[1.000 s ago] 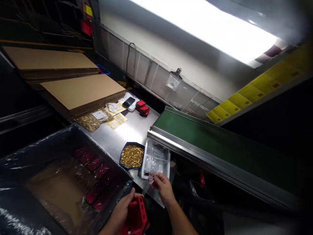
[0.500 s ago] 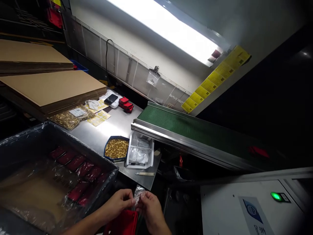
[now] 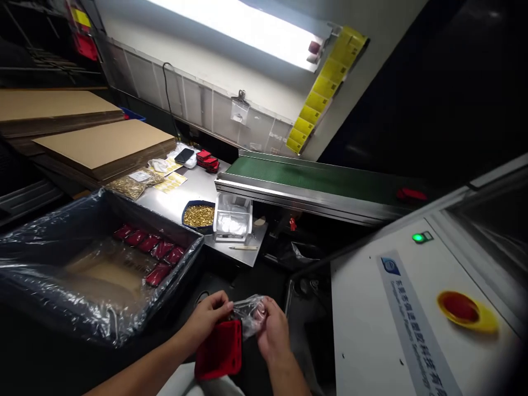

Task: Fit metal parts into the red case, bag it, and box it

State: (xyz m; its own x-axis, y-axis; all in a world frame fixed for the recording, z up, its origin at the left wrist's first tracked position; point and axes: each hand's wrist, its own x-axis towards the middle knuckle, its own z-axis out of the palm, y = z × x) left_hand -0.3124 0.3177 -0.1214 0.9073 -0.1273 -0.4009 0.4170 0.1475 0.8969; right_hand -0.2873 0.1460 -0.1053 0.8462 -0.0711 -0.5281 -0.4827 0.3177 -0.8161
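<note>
Low in the head view, my left hand [image 3: 208, 320] pinches the near edge of a small clear plastic bag [image 3: 249, 313] and rests against a red plastic part [image 3: 219, 350] below it. My right hand [image 3: 273, 331] grips the bag's other side, fingers curled. The bag's mouth lies just above the red part's top edge. Both hands hang over dark space in front of the steel bench [image 3: 193, 195].
At left, a bin lined with clear film [image 3: 49, 258] holds several bagged red parts [image 3: 149, 252]. On the bench: a blue tray of brass pieces [image 3: 198, 215], a white tray of bags [image 3: 233, 223], cardboard sheets [image 3: 99, 146]. A green conveyor [image 3: 313, 177] carries a red part [image 3: 411, 194]. A white machine [image 3: 416, 308] stands right.
My view has swung right and pulled back, showing more of the white machine. My hands stayed together on the bag, which now looks puffed open above the red part.
</note>
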